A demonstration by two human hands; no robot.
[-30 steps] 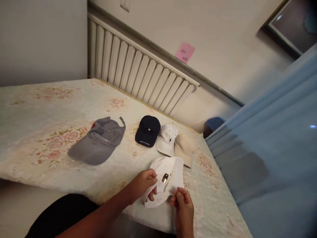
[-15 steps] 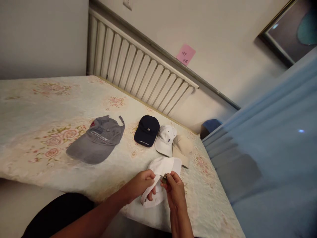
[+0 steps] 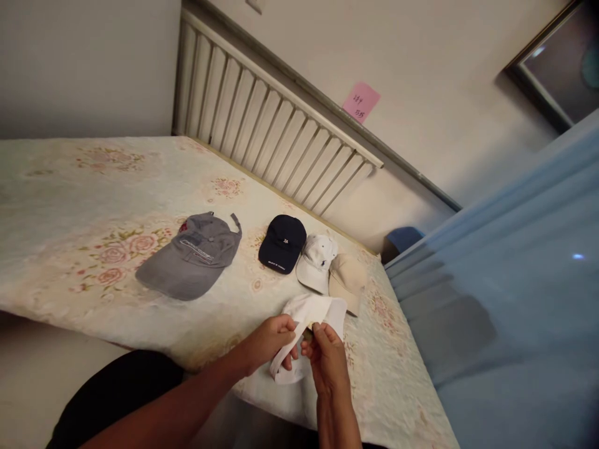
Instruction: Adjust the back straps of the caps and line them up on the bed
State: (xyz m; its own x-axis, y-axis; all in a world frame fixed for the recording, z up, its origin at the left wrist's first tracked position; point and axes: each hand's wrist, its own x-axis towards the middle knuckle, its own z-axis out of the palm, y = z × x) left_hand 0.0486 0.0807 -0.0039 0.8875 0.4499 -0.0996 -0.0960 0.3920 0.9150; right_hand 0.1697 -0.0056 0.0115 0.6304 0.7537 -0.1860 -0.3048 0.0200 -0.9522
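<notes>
A white cap (image 3: 314, 312) lies at the near edge of the bed. My left hand (image 3: 270, 340) grips its back strap, fingers curled round the fabric. My right hand (image 3: 326, 358) pinches the strap's small brass buckle, which is mostly hidden under my fingertips. Behind it lie a beige cap (image 3: 347, 277), a white cap with a small logo (image 3: 316, 262), a navy cap (image 3: 282, 243) and a grey cap (image 3: 194, 255).
The bed has a floral mattress cover (image 3: 93, 212). A white slatted headboard (image 3: 276, 134) leans on the wall under a pink sticky note (image 3: 360, 103). A blue curtain (image 3: 515, 299) hangs on the right. A blue item (image 3: 403, 237) sits beyond the bed corner.
My right hand has moved up from the cap's edge to the strap buckle and closed on it. The left hand keeps its hold on the strap. The view has shifted slightly.
</notes>
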